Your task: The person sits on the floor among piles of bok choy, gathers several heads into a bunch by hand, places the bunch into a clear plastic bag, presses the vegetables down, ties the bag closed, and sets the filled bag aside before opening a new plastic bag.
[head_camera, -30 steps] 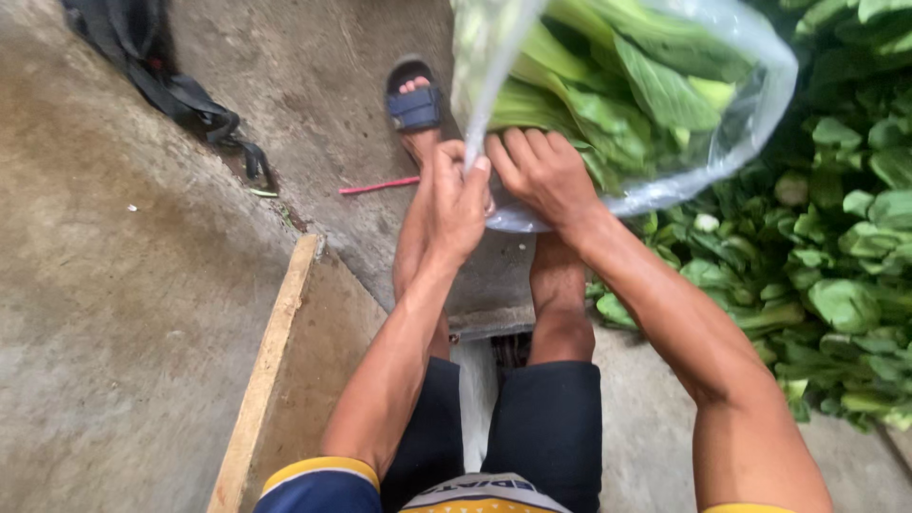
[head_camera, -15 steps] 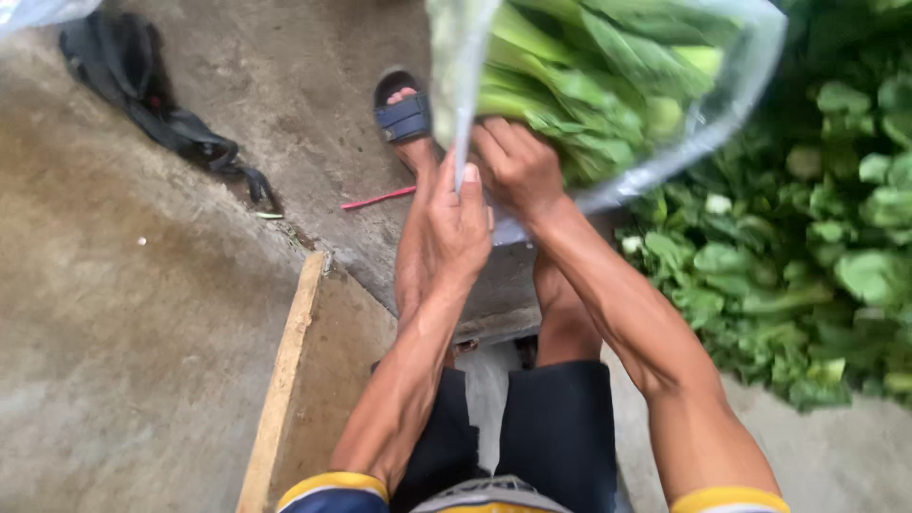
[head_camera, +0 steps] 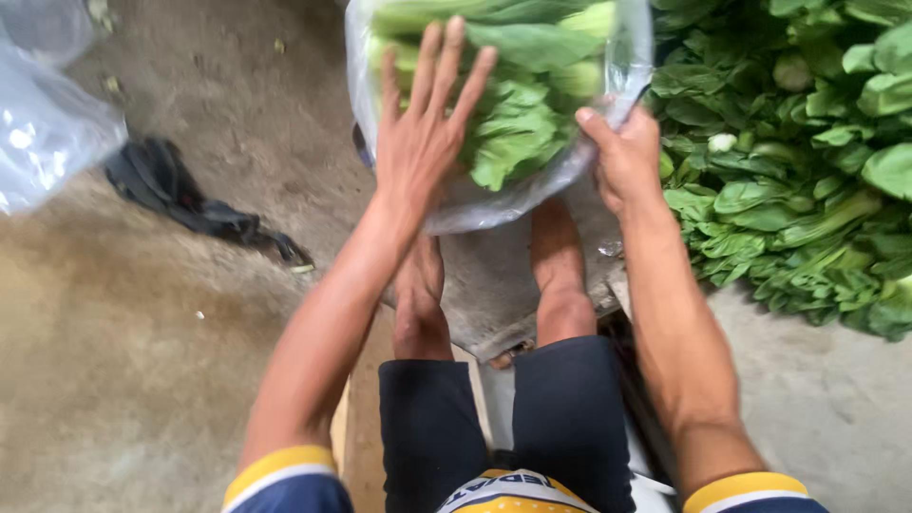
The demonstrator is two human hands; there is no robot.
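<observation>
We are steadying a clear plastic bag stuffed with green leafy vegetables [head_camera: 518, 114] between our two hands, out past our knees.

Nearest to us, our dark shorts and bare shins are showing above the grey concrete floor [head_camera: 142, 361]. Beyond them, our left hand [head_camera: 423, 142] is lying flat on the bag's near left face, fingers spread and pointing away from us, not pinching anything. Our right hand [head_camera: 627, 157] is closing on the bag's right edge, thumb on top pinching the plastic. The bag is hanging directly ahead between both hands, its long axis running away from us, each hand about equally near. Farther right, a loose heap of green leafy vegetables [head_camera: 807, 161] is lying on the floor; farther left, a dark crumpled cloth [head_camera: 190, 204] and another clear plastic bag [head_camera: 47, 123].
</observation>
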